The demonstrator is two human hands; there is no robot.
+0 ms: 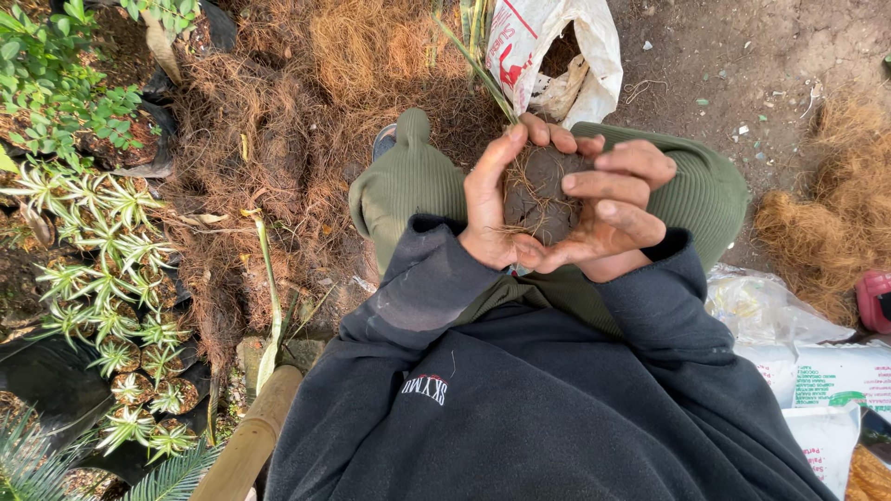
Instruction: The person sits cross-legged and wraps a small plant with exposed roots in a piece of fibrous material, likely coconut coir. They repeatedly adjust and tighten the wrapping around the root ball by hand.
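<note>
Both of my hands cup a dark brown ball of soil (538, 190) with thin roots and fibres on it. A green leaf stalk (473, 63) rises from the ball toward the top of the view. My left hand (490, 199) wraps the ball's left side, thumb up along it. My right hand (614, 206) covers the right side, its fingers curled over the front. The ball sits above my knees in green trousers (413, 181). My dark sleeves reach to the wrists.
A heap of brown coconut fibre (306, 111) covers the ground ahead. An open white sack (557, 51) stands behind my hands. Small striped-leaf plants in black bags (111, 278) line the left. More fibre (835, 223) and white bags (817, 371) lie at right. A bamboo pole (251, 436) lies lower left.
</note>
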